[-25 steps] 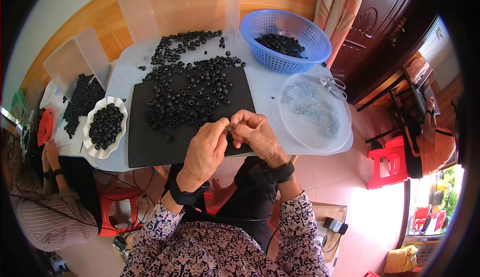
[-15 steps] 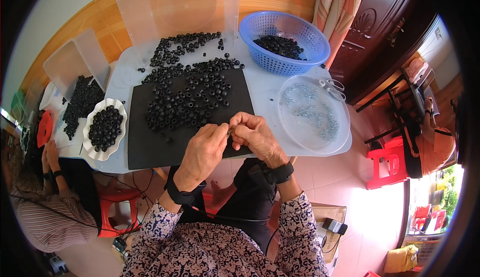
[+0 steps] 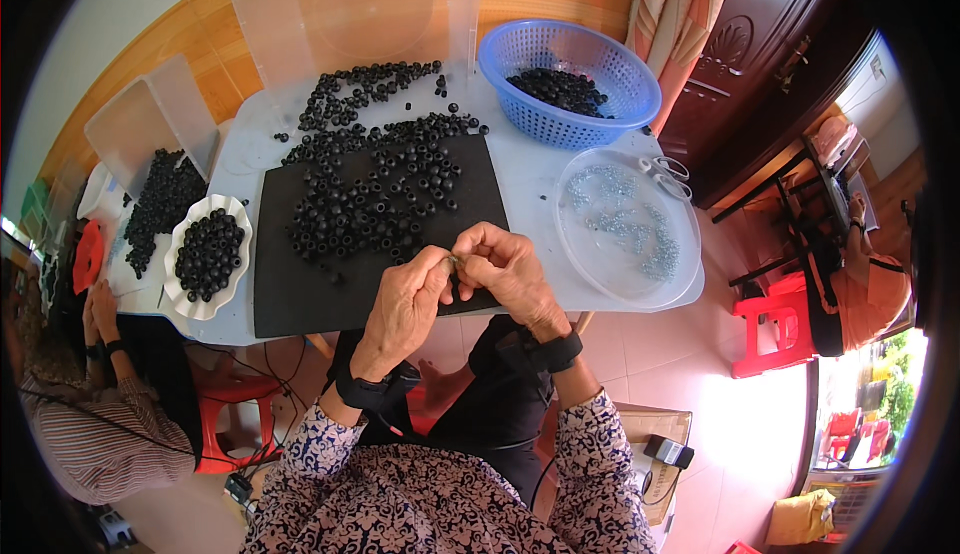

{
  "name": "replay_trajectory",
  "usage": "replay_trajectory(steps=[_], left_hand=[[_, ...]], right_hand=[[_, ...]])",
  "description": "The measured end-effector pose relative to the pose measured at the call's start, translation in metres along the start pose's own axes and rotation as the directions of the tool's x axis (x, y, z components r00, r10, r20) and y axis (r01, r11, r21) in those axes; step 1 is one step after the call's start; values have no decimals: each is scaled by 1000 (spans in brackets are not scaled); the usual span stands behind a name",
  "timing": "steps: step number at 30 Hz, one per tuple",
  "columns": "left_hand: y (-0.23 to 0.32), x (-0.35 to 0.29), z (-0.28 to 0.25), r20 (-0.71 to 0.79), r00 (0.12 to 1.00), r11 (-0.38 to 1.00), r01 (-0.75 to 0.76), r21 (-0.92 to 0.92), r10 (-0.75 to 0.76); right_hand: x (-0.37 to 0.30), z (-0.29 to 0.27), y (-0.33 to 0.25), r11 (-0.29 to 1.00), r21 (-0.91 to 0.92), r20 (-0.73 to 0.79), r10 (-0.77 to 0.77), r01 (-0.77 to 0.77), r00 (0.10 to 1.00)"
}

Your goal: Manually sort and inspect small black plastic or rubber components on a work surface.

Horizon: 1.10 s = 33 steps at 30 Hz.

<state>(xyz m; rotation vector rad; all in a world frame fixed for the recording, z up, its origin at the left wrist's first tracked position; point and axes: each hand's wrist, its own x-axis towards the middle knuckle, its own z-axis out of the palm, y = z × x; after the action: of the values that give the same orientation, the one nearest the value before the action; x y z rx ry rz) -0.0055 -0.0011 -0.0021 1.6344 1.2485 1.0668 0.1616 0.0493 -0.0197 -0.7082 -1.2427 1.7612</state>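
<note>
My left hand (image 3: 408, 299) and my right hand (image 3: 505, 274) meet over the front edge of a black mat (image 3: 300, 304), fingertips pinched together. Between them is something small and greenish, too tiny to make out. Many loose black beads (image 3: 375, 204) with wide holes cover the back half of the mat and spill onto the table behind it. A white scalloped dish (image 3: 176, 294) heaped with black beads stands left of the mat. To the right lies a round translucent lid (image 3: 590, 279) with small pale-blue pieces (image 3: 635, 229) spread on it.
A blue basket (image 3: 590, 132) holding black pieces stands at the back right. Scissors (image 3: 668, 176) lie by the lid. A clear plastic panel (image 3: 350, 14) rises behind the beads. Other people sit left (image 3: 110, 424) and far right (image 3: 870, 299); a red stool (image 3: 775, 324) stands near the right one.
My fingertips have shifted slightly, and a bit more of the small greenish thing shows between them. The beads, dish, basket and lid look the same.
</note>
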Motion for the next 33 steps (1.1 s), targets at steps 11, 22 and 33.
replay_trajectory(steps=[11,22,33], left_hand=[[-9,1,6,-115,959,937,-219,271,257],[10,1,5,-132,984,982,-99,163,122],[1,1,6,-108,947,863,-222,454,301]], right_hand=[[0,4,4,995,-81,-58,-69,65,996],[1,7,3,998,-24,-97,-60,58,994],[0,8,5,992,-102,-114,-90,78,989]])
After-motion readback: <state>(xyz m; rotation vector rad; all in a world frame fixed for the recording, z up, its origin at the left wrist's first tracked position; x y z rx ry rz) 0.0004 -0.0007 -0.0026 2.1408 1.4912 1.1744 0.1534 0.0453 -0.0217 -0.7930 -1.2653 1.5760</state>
